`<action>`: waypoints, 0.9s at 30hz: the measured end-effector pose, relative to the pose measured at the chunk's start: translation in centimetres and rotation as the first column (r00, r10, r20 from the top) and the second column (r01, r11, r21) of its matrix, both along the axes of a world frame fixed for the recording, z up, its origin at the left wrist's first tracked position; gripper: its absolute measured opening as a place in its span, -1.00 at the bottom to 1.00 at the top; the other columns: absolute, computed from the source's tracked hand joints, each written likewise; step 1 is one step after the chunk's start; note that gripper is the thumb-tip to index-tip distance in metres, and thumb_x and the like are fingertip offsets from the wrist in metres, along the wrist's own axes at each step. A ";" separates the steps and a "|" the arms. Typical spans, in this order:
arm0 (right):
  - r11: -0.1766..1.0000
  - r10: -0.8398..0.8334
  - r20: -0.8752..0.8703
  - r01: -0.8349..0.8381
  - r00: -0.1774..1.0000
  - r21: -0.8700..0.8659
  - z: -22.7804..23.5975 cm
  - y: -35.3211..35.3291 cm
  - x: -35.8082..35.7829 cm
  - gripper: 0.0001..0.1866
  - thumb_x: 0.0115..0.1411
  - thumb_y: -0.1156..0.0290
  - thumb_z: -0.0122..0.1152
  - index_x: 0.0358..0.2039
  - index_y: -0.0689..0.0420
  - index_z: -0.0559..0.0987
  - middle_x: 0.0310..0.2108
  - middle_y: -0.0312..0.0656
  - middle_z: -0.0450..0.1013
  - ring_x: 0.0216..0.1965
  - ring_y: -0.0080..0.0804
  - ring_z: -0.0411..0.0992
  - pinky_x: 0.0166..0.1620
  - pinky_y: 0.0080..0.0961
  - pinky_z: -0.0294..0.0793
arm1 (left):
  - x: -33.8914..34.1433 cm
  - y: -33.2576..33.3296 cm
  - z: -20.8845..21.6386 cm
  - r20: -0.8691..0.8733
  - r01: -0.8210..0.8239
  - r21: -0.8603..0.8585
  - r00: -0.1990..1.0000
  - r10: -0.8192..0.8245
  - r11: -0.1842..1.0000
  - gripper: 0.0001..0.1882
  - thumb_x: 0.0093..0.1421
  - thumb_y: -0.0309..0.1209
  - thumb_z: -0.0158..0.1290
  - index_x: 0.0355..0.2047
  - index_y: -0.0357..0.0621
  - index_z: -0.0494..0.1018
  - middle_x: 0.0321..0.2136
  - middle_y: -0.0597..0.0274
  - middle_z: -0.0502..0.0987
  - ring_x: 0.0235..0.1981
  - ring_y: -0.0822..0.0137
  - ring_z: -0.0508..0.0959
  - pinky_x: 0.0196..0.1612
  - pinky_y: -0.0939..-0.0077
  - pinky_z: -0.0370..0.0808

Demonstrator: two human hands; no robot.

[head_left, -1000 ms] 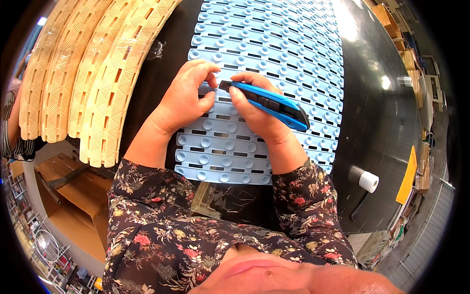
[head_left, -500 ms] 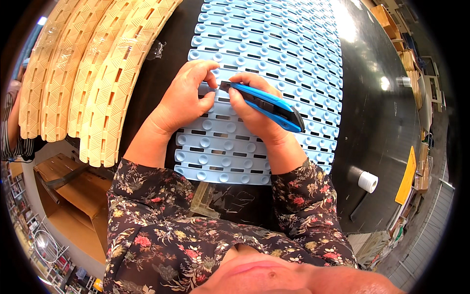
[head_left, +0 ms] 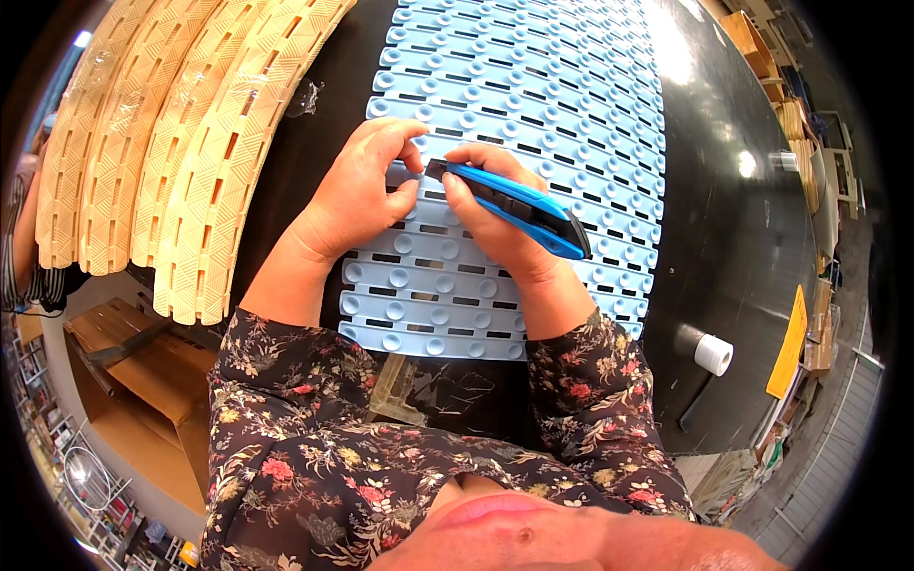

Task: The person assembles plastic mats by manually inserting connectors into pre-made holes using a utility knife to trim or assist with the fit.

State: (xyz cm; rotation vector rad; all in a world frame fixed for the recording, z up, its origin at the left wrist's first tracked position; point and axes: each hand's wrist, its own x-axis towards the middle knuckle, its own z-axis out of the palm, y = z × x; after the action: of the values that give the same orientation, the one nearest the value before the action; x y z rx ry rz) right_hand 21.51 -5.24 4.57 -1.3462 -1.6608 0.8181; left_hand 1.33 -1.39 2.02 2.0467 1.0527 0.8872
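Note:
A long light blue suction-cup mat (head_left: 443,276) lies on the dark table, its round cups facing up between rows of slots. Over its left part, my left hand (head_left: 367,176) is closed, with curled fingers and thumb bent toward each other right at the mat. What sits between those fingertips, if anything, is too small to make out. My right hand (head_left: 500,224) grips a blue and black utility knife (head_left: 524,209). The knife slants across that hand, its tip end near my left fingertips and its rear end toward the lower right.
Several tan slotted mats (head_left: 205,171) lie side by side at the left, overhanging the table edge. An open cardboard box (head_left: 143,352) stands below them. On the table (head_left: 733,219) at right are a white roll (head_left: 713,354) and a yellow strip (head_left: 786,343). Part of another person shows at far left.
Almost nothing differs. The knife and my right hand have shifted very slightly; my left hand stays in place.

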 end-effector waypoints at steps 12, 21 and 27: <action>1.000 -0.005 -0.009 0.005 1.000 0.007 0.1 0.0 -0.1 -0.79 0.17 0.38 0.33 -0.18 0.11 0.64 -0.37 -0.15 0.63 -0.39 -0.30 0.63 -0.27 -0.43 0.60 | -0.2 0.1 0.0 0.023 0.008 0.011 1.000 -0.008 1.000 -0.44 0.02 -0.64 0.16 0.09 -0.15 0.43 -0.29 0.25 0.57 -0.04 0.20 0.50 0.12 0.30 0.42; 0.999 -0.034 -0.014 0.035 0.999 0.034 -0.4 -0.1 -0.3 -0.80 0.14 0.41 0.31 -0.20 0.12 0.64 -0.36 -0.15 0.62 -0.38 -0.28 0.63 -0.26 -0.42 0.60 | 0.0 0.1 0.0 0.019 0.013 0.032 1.000 -0.013 0.999 -0.45 0.01 -0.64 0.17 0.07 -0.15 0.44 -0.29 0.24 0.58 -0.04 0.20 0.50 0.12 0.30 0.41; 0.999 -0.029 -0.027 0.029 0.999 0.013 -0.1 0.1 -0.5 -0.81 0.14 0.40 0.33 -0.21 0.12 0.64 -0.37 -0.15 0.62 -0.40 -0.29 0.63 -0.28 -0.42 0.60 | -0.1 0.2 -0.1 0.036 0.006 0.017 0.999 -0.007 1.000 -0.45 0.00 -0.65 0.17 0.07 -0.15 0.44 -0.29 0.24 0.57 -0.05 0.21 0.50 0.12 0.29 0.41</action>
State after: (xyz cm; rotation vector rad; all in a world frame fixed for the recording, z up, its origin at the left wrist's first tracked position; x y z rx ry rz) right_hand 21.02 -5.19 4.45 -1.3421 -1.6198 0.8035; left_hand 1.18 -1.15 1.90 2.0392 1.0218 0.9300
